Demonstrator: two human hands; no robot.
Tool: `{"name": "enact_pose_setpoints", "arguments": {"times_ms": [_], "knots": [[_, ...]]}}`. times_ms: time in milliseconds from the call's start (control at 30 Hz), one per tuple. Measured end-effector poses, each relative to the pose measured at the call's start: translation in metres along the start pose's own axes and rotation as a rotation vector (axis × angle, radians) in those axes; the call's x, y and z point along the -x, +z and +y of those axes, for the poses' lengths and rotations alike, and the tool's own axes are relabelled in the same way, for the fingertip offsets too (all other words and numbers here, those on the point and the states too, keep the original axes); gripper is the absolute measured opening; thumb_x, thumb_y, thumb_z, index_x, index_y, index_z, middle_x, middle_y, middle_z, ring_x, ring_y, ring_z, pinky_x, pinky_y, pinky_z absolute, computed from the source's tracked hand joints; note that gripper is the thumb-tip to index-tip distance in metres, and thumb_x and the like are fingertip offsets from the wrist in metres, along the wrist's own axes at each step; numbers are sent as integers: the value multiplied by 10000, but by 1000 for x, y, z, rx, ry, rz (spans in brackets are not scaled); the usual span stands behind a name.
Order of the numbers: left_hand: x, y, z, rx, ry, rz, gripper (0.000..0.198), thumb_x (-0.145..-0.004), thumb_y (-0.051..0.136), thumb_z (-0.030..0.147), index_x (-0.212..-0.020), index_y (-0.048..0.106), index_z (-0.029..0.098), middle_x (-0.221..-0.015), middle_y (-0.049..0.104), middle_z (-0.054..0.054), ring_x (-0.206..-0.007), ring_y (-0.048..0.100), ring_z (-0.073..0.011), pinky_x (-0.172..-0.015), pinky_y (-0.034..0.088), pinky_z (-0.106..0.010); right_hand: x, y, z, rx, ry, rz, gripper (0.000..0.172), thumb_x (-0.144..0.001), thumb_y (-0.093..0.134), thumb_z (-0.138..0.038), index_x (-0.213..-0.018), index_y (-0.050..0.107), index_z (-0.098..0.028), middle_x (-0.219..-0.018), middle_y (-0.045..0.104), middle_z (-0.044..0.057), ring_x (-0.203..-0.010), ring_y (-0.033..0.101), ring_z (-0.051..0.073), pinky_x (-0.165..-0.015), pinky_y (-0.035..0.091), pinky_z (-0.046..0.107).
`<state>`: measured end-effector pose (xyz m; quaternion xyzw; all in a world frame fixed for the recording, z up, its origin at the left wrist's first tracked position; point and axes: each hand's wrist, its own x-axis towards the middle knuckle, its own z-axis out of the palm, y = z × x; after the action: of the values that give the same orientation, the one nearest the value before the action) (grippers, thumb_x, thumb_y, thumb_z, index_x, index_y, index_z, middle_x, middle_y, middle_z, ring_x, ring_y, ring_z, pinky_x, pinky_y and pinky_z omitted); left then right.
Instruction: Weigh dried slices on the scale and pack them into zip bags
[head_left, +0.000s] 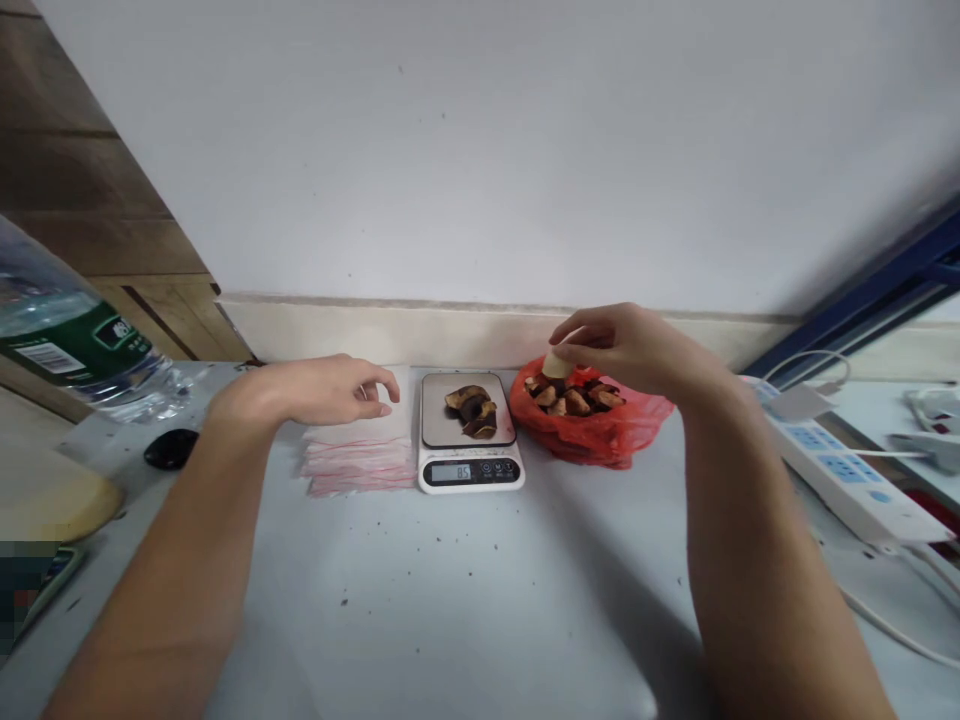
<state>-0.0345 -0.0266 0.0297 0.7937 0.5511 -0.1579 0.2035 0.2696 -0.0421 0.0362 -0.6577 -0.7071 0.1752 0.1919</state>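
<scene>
My right hand pinches a pale dried slice between thumb and fingers, just above a red plastic bag. Brown dried pieces with lighter sides fill the bag's open mouth. To its left stands a white digital kitchen scale; its display seems to read 85, any decimal point unclear. Several dark, curled dried pieces lie on its square plate. Over a stack of clear zip bags with red seal lines hovers my left hand, its fingers loosely curved and apart, holding nothing.
A large water bottle with a green label is at the left, near a black rounded object. A white power strip with cables lies on the right. The wall rises directly behind the scale.
</scene>
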Motion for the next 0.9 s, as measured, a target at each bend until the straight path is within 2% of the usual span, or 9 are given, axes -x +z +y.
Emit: {"name": "enact_pose_setpoints", "arguments": {"times_ms": [100, 267, 367, 500, 700, 800, 900], "knots": [[-1, 1, 0, -15, 0, 2, 479, -889, 438, 391, -1286, 675, 264, -1200, 781, -73, -1039, 731, -241, -868, 524, -309, -3, 12, -9, -114, -49, -29, 118, -879, 656, -121, -857, 756, -181, -875, 811, 48, -770, 734, 165, -628, 520, 221], [0, 2, 4, -4, -12, 9, 492, -901, 426, 439, -1281, 681, 259, -1210, 775, -80, -1025, 733, -245, -880, 521, -317, -8, 41, -24, -228, -108, -152, 101, -901, 684, -104, -847, 715, -183, -895, 799, 54, -807, 740, 162, -657, 542, 224], [-1, 2, 5, 0, -3, 6, 483, -888, 442, 409, -1279, 682, 257, -1192, 783, -76, -1013, 737, -234, -870, 521, -303, -11, 59, -30, -201, -165, -188, 104, -902, 691, -87, -858, 709, -180, -905, 800, 70, -835, 745, 171, -720, 556, 245], [-1, 2, -2, 17, -11, -4, 487, -833, 506, 387, -1261, 696, 254, -1183, 793, -72, -1022, 746, -237, -851, 528, -288, -13, 74, -33, -126, -222, -164, 129, -891, 674, -67, -930, 735, -175, -964, 810, 93, -867, 749, 195, -760, 558, 282], [0, 3, -18, 43, -4, -2, 480, -750, 595, 410, -1185, 718, 250, -1207, 786, -83, -1072, 740, -253, -834, 542, -280, -13, 68, -26, -130, -285, -62, 61, -881, 719, -155, -916, 749, -195, -905, 801, 76, -850, 740, 207, -758, 568, 309], [-2, 5, -20, 38, -49, -23, 474, -645, 644, 358, -1095, 730, 237, -1158, 791, -91, -1032, 744, -270, -765, 539, -282, -12, 58, -21, -181, -303, -6, 40, -889, 712, -214, -896, 747, -197, -885, 790, 64, -820, 723, 197, -741, 570, 311], [-7, 8, -20, 52, -68, -55, 380, -589, 612, 277, -947, 731, 232, -1042, 804, -65, -927, 746, -256, -690, 509, -272, -10, 48, -19, -187, -297, 32, 78, -884, 703, -252, -887, 747, -188, -902, 788, 63, -805, 707, 191, -732, 568, 313]]}}
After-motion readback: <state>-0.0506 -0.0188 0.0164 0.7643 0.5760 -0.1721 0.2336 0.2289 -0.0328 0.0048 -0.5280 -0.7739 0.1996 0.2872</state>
